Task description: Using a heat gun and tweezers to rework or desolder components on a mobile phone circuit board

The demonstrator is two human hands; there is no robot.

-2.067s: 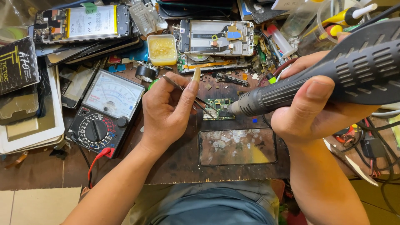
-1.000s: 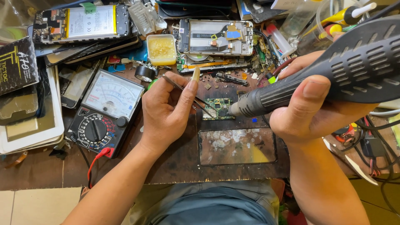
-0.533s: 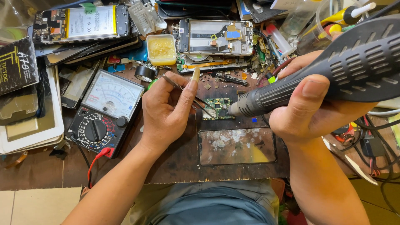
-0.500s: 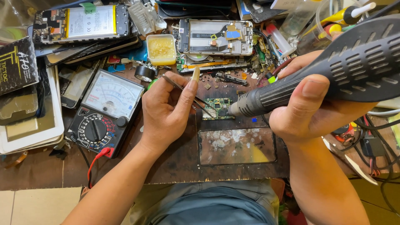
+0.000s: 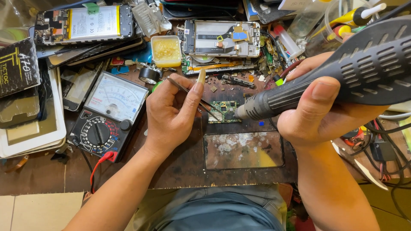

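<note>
While fingers [image 5: 195, 92] pinch tweezers [image 5: 192, 96], right hand [image 5: 317, 111] gripping tool [image 5: 325, 77]

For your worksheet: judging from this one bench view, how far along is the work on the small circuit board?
Done: an opened phone lies at the back, and the small green circuit board lies out on the bench. In hand: the left hand holds tweezers at the board while the right hand aims a hot-air tool. Left: the board is not refitted.

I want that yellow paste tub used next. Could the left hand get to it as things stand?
Probably yes: the yellow tub sits open just beyond the left hand with nothing between, but that hand holds tweezers.
</note>
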